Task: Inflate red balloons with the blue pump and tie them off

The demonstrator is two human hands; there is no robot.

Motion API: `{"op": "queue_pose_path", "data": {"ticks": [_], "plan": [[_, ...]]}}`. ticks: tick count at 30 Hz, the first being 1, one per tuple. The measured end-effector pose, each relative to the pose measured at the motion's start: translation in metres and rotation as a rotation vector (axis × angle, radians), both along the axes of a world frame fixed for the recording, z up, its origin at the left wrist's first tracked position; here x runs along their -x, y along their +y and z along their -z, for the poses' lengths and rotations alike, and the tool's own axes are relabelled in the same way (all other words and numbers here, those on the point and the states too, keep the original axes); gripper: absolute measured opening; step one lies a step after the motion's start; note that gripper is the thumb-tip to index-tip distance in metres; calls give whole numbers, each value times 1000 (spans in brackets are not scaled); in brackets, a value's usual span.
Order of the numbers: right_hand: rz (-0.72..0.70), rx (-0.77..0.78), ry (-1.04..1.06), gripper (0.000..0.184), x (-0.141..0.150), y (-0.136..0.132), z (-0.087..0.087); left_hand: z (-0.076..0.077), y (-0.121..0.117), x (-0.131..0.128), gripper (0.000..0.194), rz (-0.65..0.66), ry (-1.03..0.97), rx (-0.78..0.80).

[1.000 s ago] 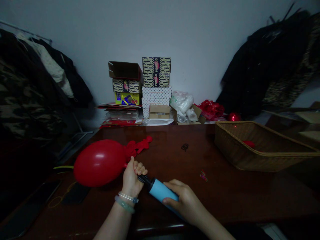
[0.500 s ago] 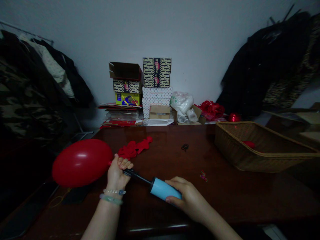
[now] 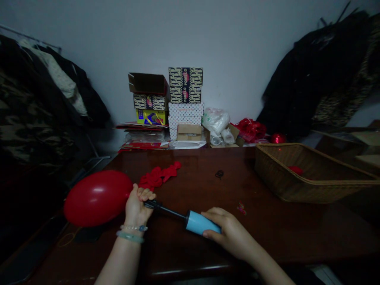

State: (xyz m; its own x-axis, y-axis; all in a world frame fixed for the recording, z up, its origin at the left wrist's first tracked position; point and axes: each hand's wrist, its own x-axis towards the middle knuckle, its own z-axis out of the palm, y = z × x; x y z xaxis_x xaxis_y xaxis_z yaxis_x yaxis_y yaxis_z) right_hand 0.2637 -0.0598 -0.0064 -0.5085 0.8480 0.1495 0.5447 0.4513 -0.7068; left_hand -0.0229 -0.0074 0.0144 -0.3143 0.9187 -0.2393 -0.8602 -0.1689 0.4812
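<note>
A large inflated red balloon (image 3: pixel 97 198) points its neck toward my left hand (image 3: pixel 139 204). That hand is closed round the balloon's neck and the black nozzle end of a hand balloon pump (image 3: pixel 198 223); the exact join is hidden by my fingers. My right hand (image 3: pixel 227 231) wraps the pump's light blue barrel, with a length of black rod (image 3: pixel 172 212) showing between the two hands. Just beyond my left hand, a bunch of red fabric-like pieces (image 3: pixel 158 177) lies on the dark wooden table (image 3: pixel 202 190).
A wicker basket (image 3: pixel 299 186) with a red item (image 3: pixel 296 170) inside stands at the right. Dark bands (image 3: pixel 219 174) and a small colourful cluster (image 3: pixel 242 208) lie mid-table. Stacked boxes (image 3: pixel 185 85) and plastic bags (image 3: pixel 216 120) line the back. Coats (image 3: pixel 285 91) hang at both sides.
My right hand has drawn the blue barrel slightly right, away from my left hand, so more black rod shows. The balloon sits slightly lower in view.
</note>
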Motion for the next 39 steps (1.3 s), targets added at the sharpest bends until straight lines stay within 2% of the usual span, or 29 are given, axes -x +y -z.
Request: {"op": "queue_pose_path", "data": {"ticks": [13, 18, 26, 35, 39], "plan": [[-7, 35, 99, 37, 24, -5, 3, 13, -4, -46, 48, 170, -52, 35], [1, 50, 130, 37, 26, -6, 6, 12, -5, -53, 49, 180, -36, 47], [0, 55, 128, 40, 28, -5, 1, 6, -4, -39, 47, 138, -39, 22], [-49, 68, 47, 38, 1, -1, -13, -3, -1, 2, 44, 32, -19, -3], [-54, 69, 35, 38, 0, 1, -11, 0, 0, 8, 45, 9, -15, 11]]}}
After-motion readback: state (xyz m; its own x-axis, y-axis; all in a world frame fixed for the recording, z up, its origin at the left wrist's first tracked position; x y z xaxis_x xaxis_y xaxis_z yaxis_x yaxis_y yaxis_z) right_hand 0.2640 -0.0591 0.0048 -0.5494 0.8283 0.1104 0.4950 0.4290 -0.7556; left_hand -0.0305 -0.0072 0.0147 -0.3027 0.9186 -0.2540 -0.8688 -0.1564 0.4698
